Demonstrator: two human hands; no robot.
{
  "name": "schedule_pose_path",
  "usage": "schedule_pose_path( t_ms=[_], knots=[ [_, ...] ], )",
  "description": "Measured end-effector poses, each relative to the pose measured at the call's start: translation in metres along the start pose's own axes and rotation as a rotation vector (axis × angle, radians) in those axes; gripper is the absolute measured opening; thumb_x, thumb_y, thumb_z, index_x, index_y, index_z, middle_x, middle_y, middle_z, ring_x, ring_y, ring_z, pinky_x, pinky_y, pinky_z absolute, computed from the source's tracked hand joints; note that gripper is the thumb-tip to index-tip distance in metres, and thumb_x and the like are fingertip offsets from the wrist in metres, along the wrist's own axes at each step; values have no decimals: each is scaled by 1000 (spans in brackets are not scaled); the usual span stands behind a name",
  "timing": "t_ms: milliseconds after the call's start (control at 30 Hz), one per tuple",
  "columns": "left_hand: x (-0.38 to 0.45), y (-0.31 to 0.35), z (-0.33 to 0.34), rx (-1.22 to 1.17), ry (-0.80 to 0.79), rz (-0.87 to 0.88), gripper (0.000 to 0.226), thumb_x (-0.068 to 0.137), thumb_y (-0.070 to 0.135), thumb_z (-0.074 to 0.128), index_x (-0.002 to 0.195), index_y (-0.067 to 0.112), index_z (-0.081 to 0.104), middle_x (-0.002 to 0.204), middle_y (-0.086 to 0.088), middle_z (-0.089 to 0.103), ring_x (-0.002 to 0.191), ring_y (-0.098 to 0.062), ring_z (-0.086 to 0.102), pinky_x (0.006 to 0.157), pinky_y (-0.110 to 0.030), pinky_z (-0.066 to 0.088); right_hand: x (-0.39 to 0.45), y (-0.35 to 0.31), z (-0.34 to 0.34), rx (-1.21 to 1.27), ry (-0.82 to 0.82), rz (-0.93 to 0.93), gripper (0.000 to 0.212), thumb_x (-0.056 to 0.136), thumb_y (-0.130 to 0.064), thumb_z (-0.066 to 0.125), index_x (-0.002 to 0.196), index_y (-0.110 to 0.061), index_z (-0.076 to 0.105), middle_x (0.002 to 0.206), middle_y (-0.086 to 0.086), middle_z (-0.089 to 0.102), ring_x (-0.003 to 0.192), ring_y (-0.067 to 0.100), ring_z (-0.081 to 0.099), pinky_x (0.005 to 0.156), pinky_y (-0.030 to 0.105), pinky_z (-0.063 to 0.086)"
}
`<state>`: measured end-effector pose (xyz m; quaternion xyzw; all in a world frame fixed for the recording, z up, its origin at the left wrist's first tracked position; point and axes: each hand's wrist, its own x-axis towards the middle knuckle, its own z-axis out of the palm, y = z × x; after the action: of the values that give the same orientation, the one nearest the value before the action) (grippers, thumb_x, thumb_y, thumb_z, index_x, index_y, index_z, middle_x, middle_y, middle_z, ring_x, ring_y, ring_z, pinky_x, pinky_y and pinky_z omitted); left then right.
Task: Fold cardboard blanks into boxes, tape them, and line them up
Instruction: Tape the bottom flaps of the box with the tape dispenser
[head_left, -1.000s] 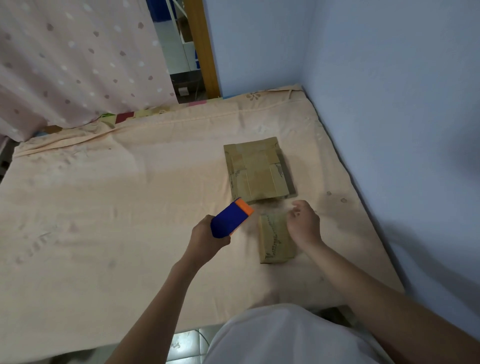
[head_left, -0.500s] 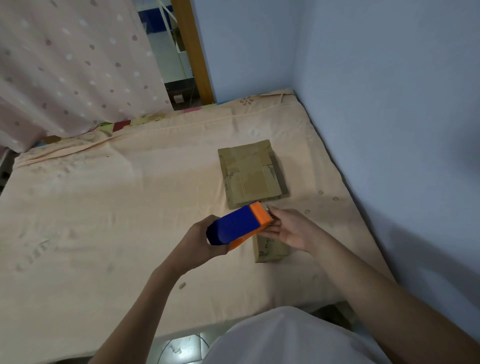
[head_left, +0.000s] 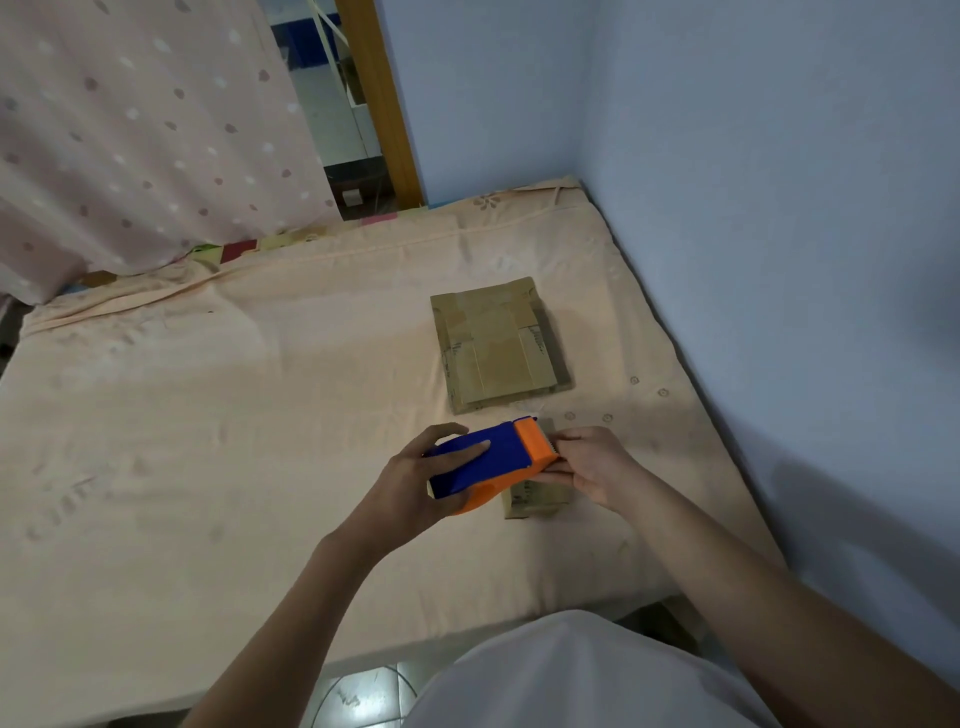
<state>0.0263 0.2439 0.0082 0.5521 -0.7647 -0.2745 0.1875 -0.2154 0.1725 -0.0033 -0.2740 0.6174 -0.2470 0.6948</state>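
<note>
A small brown cardboard box (head_left: 535, 496) lies on the bed (head_left: 208, 441), near its front edge and over toward the right side. Most of the box is hidden behind the hands, so only its near end shows.

Just above the box, a blue and orange plastic tape dispenser (head_left: 488, 465) is held in the air. The left hand (head_left: 415, 488) grips its blue body, with the thumb curled over the top and the other fingers wrapped under it. The orange end with the little teeth points to the right.

The right hand (head_left: 597, 467) is at that orange end. Its fingers (head_left: 563, 447) are close together and pinch at the toothed edge. I cannot tell if there is tape between them.

Farther back on the bed, apart from the small box, lies a stack of flat brown cardboard blanks (head_left: 498, 345). It lies flat and is turned a little.

The bed has a pale peach sheet with small flowers. A light blue wall (head_left: 779, 208) stands along the right side of the bed. A pink curtain with dots (head_left: 130, 130) hangs at the back left. A brown wooden door post (head_left: 384, 104) stands next to it. The person wears a white top (head_left: 571, 675).
</note>
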Motion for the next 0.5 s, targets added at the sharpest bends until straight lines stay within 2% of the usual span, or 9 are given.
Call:
schedule_pose_path(
  t_ms=[100, 233, 333, 500],
  knots=[
    [-1, 1, -1, 87, 7, 103, 56, 91, 36, 68, 143, 40, 49, 156, 14, 29, 129, -2, 38, 100, -12, 41, 0, 4, -1, 1, 31, 0, 15, 99, 1, 55, 112, 4, 62, 96, 23, 73, 80, 29, 76, 65, 38, 63],
    [-6, 2, -2, 84, -13, 150, 52, 91, 49, 59, 141, 41, 50, 153, 22, 32, 126, -6, 41, 98, -15, 42, -4, 5, 0, -40, 48, -1, 10, 100, 1, 54, 106, 1, 61, 93, 21, 72, 76, 26, 75, 59, 34, 62],
    [-9, 0, -3, 43, -25, 133, 54, 89, 56, 59, 141, 42, 50, 153, 27, 31, 124, -5, 43, 95, -16, 46, -6, 4, 1, -57, 48, -3, 13, 101, 2, 50, 96, -4, 60, 93, 20, 71, 77, 26, 74, 57, 33, 61],
    [-11, -3, -1, -50, -35, 98, 52, 88, 61, 59, 137, 43, 54, 151, 29, 36, 118, -4, 49, 92, -16, 49, -4, 3, 1, -54, 38, 21, 14, 100, 2, 51, 94, -1, 63, 91, 21, 72, 80, 30, 74, 60, 37, 62]
  ],
)
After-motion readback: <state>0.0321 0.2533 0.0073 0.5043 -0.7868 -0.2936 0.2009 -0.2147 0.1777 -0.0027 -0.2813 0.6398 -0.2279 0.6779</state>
